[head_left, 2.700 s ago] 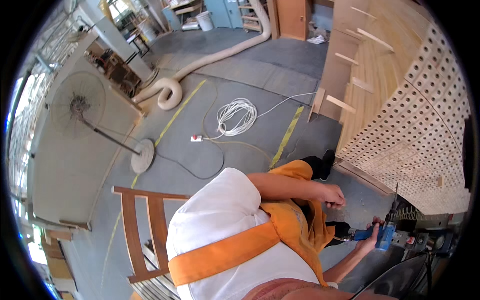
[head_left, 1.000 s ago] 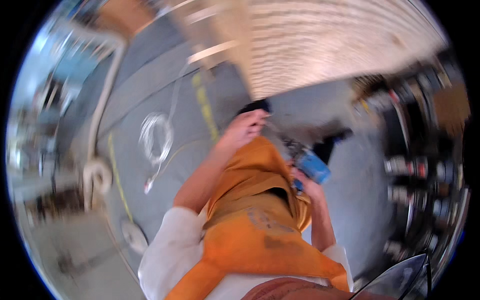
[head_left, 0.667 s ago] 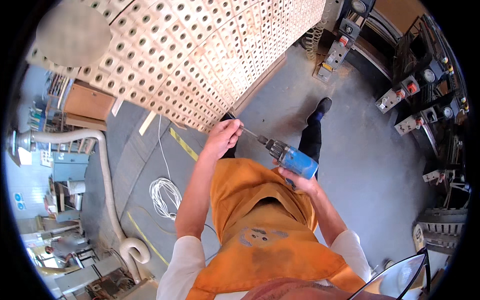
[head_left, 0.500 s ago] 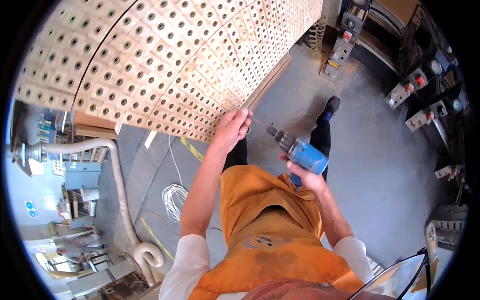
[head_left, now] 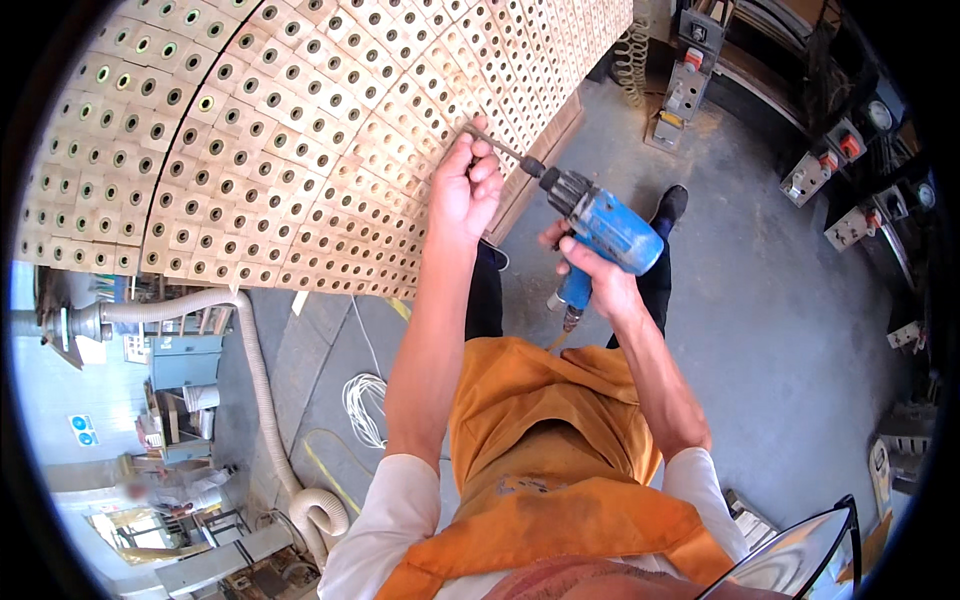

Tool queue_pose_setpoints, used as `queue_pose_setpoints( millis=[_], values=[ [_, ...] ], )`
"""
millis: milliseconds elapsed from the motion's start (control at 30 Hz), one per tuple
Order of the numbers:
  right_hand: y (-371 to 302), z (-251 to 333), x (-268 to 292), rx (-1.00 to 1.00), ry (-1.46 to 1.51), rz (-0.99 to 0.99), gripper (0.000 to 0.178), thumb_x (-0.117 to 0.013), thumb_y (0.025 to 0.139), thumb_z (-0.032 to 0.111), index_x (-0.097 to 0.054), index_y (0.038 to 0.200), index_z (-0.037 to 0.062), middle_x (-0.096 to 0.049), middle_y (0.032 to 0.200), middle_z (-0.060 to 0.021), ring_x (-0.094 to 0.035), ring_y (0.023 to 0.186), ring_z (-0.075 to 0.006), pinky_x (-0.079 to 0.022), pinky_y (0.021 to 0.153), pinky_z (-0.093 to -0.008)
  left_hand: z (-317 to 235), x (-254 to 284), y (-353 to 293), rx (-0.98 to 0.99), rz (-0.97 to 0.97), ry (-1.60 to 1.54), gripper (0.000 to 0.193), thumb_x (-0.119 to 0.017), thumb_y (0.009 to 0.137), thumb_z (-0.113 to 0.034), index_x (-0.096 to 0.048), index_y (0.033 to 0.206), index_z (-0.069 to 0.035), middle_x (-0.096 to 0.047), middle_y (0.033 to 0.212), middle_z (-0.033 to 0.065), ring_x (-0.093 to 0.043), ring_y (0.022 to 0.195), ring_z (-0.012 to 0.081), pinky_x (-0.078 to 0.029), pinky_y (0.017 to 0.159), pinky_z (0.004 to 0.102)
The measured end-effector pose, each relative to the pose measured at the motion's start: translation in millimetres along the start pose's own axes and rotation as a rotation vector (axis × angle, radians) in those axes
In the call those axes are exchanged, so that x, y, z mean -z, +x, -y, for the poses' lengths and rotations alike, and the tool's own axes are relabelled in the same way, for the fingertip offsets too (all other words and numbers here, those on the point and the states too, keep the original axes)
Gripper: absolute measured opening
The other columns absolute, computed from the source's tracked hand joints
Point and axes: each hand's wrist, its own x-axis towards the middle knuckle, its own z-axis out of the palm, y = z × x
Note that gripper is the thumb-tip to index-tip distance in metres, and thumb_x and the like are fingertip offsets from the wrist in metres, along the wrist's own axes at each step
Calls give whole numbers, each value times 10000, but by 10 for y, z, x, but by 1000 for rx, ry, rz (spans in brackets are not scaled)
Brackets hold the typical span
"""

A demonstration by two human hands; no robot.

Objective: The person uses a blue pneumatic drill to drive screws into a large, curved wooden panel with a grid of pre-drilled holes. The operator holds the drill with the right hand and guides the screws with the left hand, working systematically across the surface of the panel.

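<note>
My right hand (head_left: 612,288) grips the handle of a blue power drill (head_left: 618,235), which has a dark chuck and a fitting under the handle. A long thin bit (head_left: 505,148) reaches from the chuck to the fingertips of my left hand (head_left: 463,200). Those left fingers are curled together beside the bit's tip; whatever lies inside them is hidden. Just beyond stands a large light-wood panel of blocks (head_left: 330,215) with rows of round holes. Many holes carry dark-rimmed metal inserts, while a patch near my left hand shows bare wood holes.
On the grey floor (head_left: 770,330) lies a coiled white cable (head_left: 362,410). A ribbed hose (head_left: 262,400) runs down the left side. Machine units with red switches (head_left: 828,160) line the right. A coiled air hose (head_left: 630,65) hangs beyond the panel's right end.
Both hands have moved up and away from me toward the panel. The drill has come closer to my left hand, its bit now at the left fingertips.
</note>
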Motion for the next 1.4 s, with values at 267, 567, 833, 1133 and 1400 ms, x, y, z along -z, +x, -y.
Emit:
queue_pose_setpoints(
  millis=[267, 567, 833, 1133, 1400],
  values=[
    [309, 172, 68, -22, -59, 47, 229, -648, 848, 103, -602, 1059, 25, -664, 948, -89, -637, 904, -175, -488, 657, -279, 68, -31, -17, 1, -242, 196, 251, -440, 1014, -299, -499, 1117, -78, -455, 733, -31, -370, 533, 37, -286, 397, 167],
    [282, 259, 81, 29, -246, 68, 211, -682, 834, 128, -646, 1019, 34, -661, 905, -42, -582, 756, -125, -480, 650, -279, 446, 348, -695, 388, -122, 285, 377, -441, 1006, -278, -499, 1271, -16, -539, 884, -1, -446, 626, 56, -346, 476, 175],
    [282, 252, 47, 70, -132, 47, 218, -700, 833, 131, -652, 1024, 38, -648, 841, -13, -564, 716, -100, -478, 643, -262, 289, 449, -765, 225, -203, 346, 309, -548, 960, -173, -526, 1219, -5, -567, 929, 20, -476, 646, 54, -356, 470, 153],
    [25, 362, 399, 16, -225, 182, 299, -684, 842, 127, -625, 1123, 45, -683, 974, -71, -613, 840, -134, -498, 667, -274, 18, 124, -174, -40, -149, 130, 241, -548, 967, -276, -544, 1060, -54, -538, 825, -4, -419, 569, 20, -327, 434, 138],
    [32, 371, 721, -28, -201, 167, 320, -704, 828, 186, -631, 1108, 50, -677, 950, -66, -611, 824, -140, -496, 667, -275, -5, -21, -74, 128, -61, 504, 246, -547, 971, -277, -540, 1076, -55, -501, 785, -27, -397, 553, 10, -297, 437, 145]
  ],
)
